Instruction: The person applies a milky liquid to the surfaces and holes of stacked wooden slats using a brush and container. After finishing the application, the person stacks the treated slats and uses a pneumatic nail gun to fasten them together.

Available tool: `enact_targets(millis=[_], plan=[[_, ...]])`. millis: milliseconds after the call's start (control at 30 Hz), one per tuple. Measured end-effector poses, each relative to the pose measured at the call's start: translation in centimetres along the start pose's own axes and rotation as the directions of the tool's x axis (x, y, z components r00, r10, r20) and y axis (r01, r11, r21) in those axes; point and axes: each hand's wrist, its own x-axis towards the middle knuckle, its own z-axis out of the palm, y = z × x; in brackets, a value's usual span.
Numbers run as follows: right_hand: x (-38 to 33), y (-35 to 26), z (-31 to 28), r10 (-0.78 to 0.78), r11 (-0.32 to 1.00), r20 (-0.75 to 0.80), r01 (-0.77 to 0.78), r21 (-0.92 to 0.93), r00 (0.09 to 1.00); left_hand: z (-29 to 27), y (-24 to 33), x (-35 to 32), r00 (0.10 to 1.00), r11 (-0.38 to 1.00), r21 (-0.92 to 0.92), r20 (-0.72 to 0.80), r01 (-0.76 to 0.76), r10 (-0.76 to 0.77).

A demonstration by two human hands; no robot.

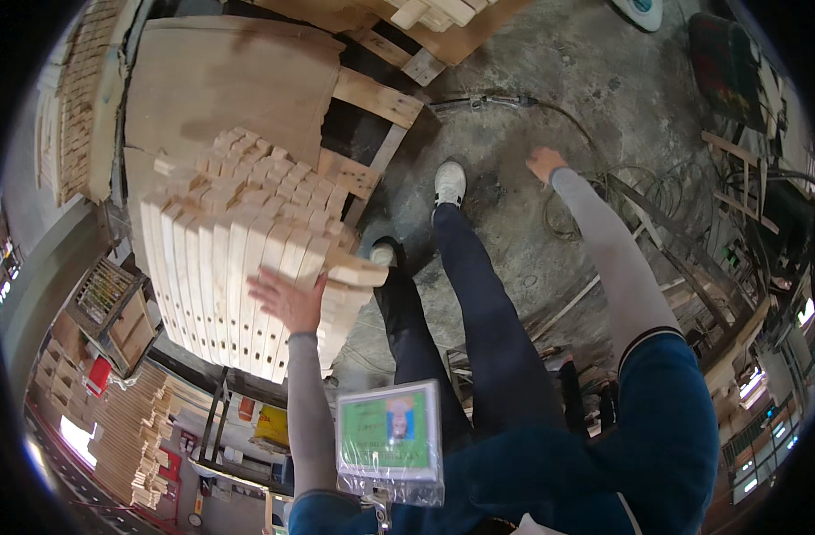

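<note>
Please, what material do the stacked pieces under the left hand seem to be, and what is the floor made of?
The stacked pieces look like pale, unfinished wood: light colour, sawn square ends, rows of small drilled holes. The left hand rests flat on them. The floor seems to be bare concrete: grey, mottled, rough and stained.

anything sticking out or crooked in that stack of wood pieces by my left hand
Yes. One wooden piece juts sideways from the right edge of the stack of slotted wooden pieces, lying across the others rather than in line. The left hand rests flat on the stack beside it. The right hand hangs free.
</note>
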Motion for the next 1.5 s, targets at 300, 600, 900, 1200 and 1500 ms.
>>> enact_targets(millis=[300, 600, 900, 1200, 1500], plan=[[20.6, -0.7, 0.9, 0.121, 0.992, 0.031, -0.120, -0.033, 0.992, 0.2, 0.2, 0.3, 0.997, 0.994, -0.068, 0.002, -0.083, 0.083], [25.0, 2.9, 5.5, 0.130, 0.975, 0.077, -0.113, -0.194, 0.989, 1.7, 0.7, 1.4, 0.993, 0.989, -0.129, 0.080, -0.073, 0.084], [2.3, 3.4, 5.5, -0.032, 0.992, -0.203, 0.057, 0.114, 0.979, -2.8, 4.1, -3.2, 0.976, 0.968, -0.125, -0.049, -0.216, 0.211], [-26.9, -12.6, 4.2, -0.204, 0.871, -0.487, 0.384, 0.305, 0.849, -5.0, 16.7, -14.7, 0.808, -0.254, -0.790, 0.449, 0.559, 0.381], [-50.8, -25.7, 11.1, -0.241, 0.753, -0.831, 0.637, 0.164, 0.500, -9.3, -4.9, -18.2, 0.769, -0.133, -0.931, 0.193, 0.339, 0.609]])
